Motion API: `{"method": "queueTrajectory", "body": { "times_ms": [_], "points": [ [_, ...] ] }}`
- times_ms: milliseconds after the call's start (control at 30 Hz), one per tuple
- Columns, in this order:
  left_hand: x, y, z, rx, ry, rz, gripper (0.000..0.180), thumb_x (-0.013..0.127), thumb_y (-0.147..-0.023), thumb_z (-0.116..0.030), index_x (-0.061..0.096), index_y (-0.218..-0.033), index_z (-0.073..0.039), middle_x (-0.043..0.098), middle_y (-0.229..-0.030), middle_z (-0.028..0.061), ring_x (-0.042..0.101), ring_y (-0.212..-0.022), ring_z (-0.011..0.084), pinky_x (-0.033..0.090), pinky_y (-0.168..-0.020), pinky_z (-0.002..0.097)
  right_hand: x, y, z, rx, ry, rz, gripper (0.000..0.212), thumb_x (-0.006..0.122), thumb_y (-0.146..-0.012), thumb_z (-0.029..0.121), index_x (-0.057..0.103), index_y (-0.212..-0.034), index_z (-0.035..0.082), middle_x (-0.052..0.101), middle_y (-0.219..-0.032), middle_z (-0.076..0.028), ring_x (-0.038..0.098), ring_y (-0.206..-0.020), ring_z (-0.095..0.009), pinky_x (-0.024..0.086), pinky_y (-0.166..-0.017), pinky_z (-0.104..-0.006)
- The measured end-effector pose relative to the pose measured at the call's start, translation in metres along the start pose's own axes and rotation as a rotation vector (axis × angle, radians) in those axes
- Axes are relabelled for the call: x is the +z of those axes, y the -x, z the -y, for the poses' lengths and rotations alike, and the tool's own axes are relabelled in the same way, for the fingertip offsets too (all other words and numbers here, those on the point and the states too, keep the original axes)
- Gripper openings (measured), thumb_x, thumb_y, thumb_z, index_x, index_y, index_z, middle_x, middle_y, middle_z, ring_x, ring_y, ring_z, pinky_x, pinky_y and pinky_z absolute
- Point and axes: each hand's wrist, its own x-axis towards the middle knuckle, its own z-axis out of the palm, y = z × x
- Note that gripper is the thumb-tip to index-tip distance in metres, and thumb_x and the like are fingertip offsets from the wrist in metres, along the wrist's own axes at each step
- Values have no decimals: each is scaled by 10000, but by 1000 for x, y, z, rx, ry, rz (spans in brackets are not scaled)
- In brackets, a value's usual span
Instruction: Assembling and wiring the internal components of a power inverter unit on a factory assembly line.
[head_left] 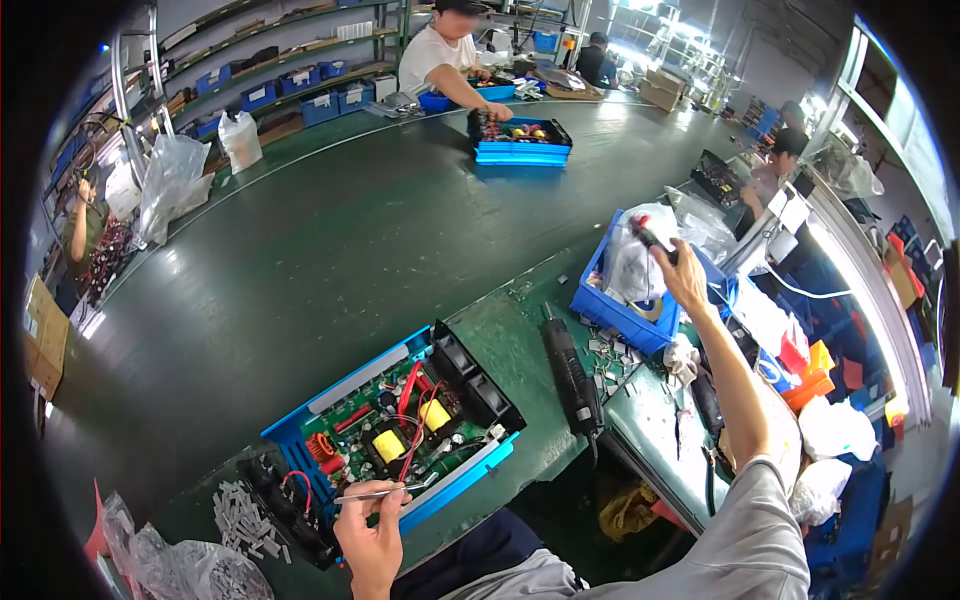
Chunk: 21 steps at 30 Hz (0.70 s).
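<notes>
My left hand (370, 545) is closed on metal tweezers (375, 493), whose bent tip reaches over the near edge of a blue open housing (455, 490). Inside it lies a green circuit board (358, 415) with yellow-wrapped transformers (388, 446), red wires and a copper coil. Two black fans (470, 370) sit at its right end. At the upper right, my right hand (685, 275) grips a small black piece with a red end (648, 233), its kind unclear. That hand is above a blue bin (625, 320) holding a white plastic bag (632, 265).
A black power screwdriver (570, 375) lies right of the housing, near scattered small metal parts (612, 360). Grey strips (248, 520) are heaped at the left beside clear plastic bags (185, 570). Across the green conveyor (330, 230), a co-worker (440, 60) reaches into another blue housing (522, 155).
</notes>
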Motion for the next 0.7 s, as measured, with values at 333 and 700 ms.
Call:
{"method": "queueTrajectory", "body": {
  "times_ms": [333,700],
  "points": [
    [3,3,4,-9,30,23,127,653,-997,-41,598,-1083,34,710,-936,115,730,-811,170,592,-711,282,-39,-22,-155,318,-719,-206,609,684,-927,315,536,-1468,77,643,-1071,-117,602,-889,-176,483,-813,-313],
    [12,-6,-1,14,10,80,131,647,-1004,-44,596,-1094,37,724,-970,122,729,-809,171,594,-730,278,-53,6,-170,48,-31,-226,449,728,-847,205,639,-1260,52,627,-1244,-218,586,-1207,-399,464,-1035,-467]
  ]
}}
